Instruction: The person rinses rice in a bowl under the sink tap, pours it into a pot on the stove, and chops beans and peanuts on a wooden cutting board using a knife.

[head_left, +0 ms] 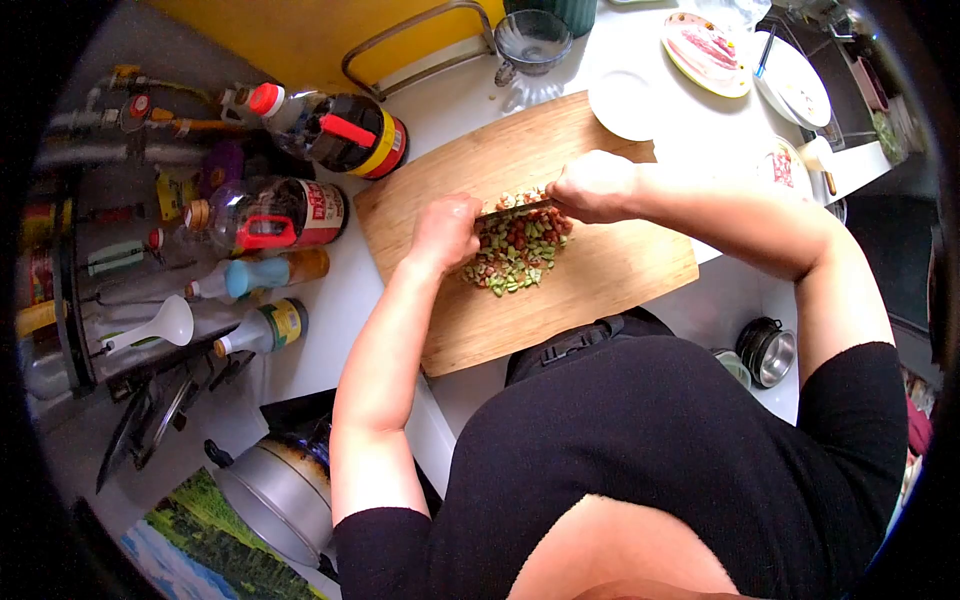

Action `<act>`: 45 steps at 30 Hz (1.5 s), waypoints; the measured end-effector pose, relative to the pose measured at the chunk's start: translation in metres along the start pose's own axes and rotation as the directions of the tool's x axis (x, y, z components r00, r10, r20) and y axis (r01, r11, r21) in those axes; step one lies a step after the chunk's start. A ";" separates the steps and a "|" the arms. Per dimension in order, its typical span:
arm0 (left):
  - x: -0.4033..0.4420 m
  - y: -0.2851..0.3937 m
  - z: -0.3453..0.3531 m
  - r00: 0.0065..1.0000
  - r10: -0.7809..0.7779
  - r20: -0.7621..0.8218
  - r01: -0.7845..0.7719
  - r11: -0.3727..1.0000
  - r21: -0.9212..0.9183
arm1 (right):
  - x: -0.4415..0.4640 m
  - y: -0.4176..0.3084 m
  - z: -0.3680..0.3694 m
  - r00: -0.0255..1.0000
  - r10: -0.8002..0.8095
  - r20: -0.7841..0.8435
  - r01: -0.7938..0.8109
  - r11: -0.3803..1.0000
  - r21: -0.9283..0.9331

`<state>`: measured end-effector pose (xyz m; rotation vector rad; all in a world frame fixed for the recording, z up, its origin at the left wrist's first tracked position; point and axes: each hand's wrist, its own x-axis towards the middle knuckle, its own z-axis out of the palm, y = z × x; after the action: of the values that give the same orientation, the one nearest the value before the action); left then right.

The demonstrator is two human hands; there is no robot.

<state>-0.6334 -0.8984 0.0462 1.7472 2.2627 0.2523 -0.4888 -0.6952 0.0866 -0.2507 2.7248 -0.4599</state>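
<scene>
A heap of chopped green and red pieces lies in the middle of a wooden cutting board. Across the heap's far side runs the blade of a knife, seen nearly edge-on. My right hand is closed around the handle end of the knife, which its fingers mostly cover. At the blade's other end my left hand is closed on the tip, its fingertips partly out of sight. Some chopped bits show beyond the blade.
Big dark sauce bottles stand left of the board. A white plate overlaps its far right corner. Behind are a glass bowl and a plate of sliced meat. A pot sits at lower left.
</scene>
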 end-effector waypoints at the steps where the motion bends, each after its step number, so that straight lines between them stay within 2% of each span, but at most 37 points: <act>1: -0.001 -0.003 0.000 1.000 0.022 -0.020 -0.023 0.998 -0.056 | 0.002 -0.006 -0.006 0.998 0.040 0.042 -0.040 0.999 0.003; 2: -0.004 -0.005 0.000 1.000 0.022 -0.017 -0.023 0.998 -0.057 | 0.003 -0.012 -0.009 0.993 0.040 0.107 -0.040 0.999 -0.003; 5: -0.005 -0.004 -0.002 1.000 0.000 -0.027 -0.002 0.996 -0.092 | -0.003 -0.025 -0.015 0.991 0.091 0.101 -0.090 0.996 -0.022; 7: -0.001 0.004 -0.002 0.997 -0.020 0.072 0.021 1.000 -0.008 | -0.008 -0.011 0.000 0.994 0.054 0.093 -0.058 0.998 0.035; 8: 0.001 0.009 -0.003 0.997 -0.020 0.072 0.021 1.000 -0.009 | -0.010 -0.004 0.010 0.998 0.051 0.046 -0.053 0.997 0.059; 10: 0.006 0.022 -0.012 0.989 -0.042 0.145 0.020 0.989 0.145 | -0.018 0.002 0.023 0.995 0.048 -0.089 -0.038 0.993 0.110; 13: 0.015 0.035 -0.025 0.991 0.006 0.131 -0.034 0.977 0.211 | -0.026 0.015 0.032 0.989 -0.002 -0.150 0.026 0.986 0.163; 16: 0.018 0.051 -0.036 0.988 -0.021 0.155 -0.021 0.964 0.265 | -0.027 0.019 0.038 0.989 -0.004 -0.150 0.030 0.985 0.171; 18: 0.013 0.041 -0.026 0.982 -0.059 0.181 0.014 0.970 0.241 | -0.025 0.018 0.038 0.987 -0.011 -0.160 0.039 0.985 0.168; 19: 0.010 0.033 -0.016 0.973 -0.097 0.210 0.051 0.975 0.218 | -0.018 0.013 0.033 0.994 0.005 -0.109 0.007 0.994 0.108; 21: 0.004 0.018 -0.006 0.982 -0.086 0.166 0.054 0.980 0.189 | -0.010 0.003 0.020 0.998 0.029 -0.063 -0.026 0.999 0.047; 23: -0.003 0.010 -0.008 0.999 -0.029 0.041 0.030 0.999 -0.011 | -0.008 -0.013 -0.004 0.998 0.035 0.050 -0.039 0.995 0.087; 24: -0.005 0.000 -0.001 1.000 0.003 0.002 -0.003 0.995 -0.100 | -0.006 -0.023 -0.014 0.995 0.072 0.076 -0.075 0.996 0.040; 28: -0.010 -0.003 -0.008 0.999 0.038 0.012 -0.037 0.994 -0.099 | -0.008 -0.040 -0.027 0.993 0.054 0.100 -0.054 0.999 -0.007; 29: -0.009 0.001 -0.008 0.999 0.039 0.020 -0.038 0.998 -0.041 | -0.009 -0.035 -0.018 0.993 0.054 0.101 -0.053 0.999 -0.007; 31: -0.004 0.011 -0.010 0.999 0.036 0.026 -0.036 0.999 0.016 | -0.011 -0.021 0.006 0.987 0.134 0.084 -0.141 0.987 0.074; 33: 0.003 0.024 -0.015 0.973 -0.053 0.224 0.019 0.988 0.154 | -0.018 -0.011 0.020 0.986 0.139 0.088 -0.147 0.985 0.086; 35: 0.007 0.030 -0.018 0.984 -0.020 0.176 -0.011 0.984 0.177 | -0.025 -0.002 0.030 0.997 0.066 -0.049 -0.060 0.991 0.117; 38: 0.015 0.043 -0.028 0.982 -0.011 0.191 -0.036 0.969 0.243 | -0.031 0.011 0.038 0.993 -0.011 -0.119 0.033 0.981 0.190; 41: 0.010 0.053 -0.033 0.978 -0.030 0.208 -0.027 0.963 0.269 | -0.031 0.018 0.051 0.982 -0.037 -0.187 0.064 0.988 0.139; 45: -0.007 0.031 -0.008 0.990 -0.053 0.127 0.032 0.986 0.162 | -0.018 0.002 0.035 0.989 -0.030 -0.142 0.041 0.996 0.076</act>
<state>-0.6061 -0.8969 0.0638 1.7328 2.2766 -0.0527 -0.4596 -0.6996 0.0610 -0.2552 2.8351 -0.6163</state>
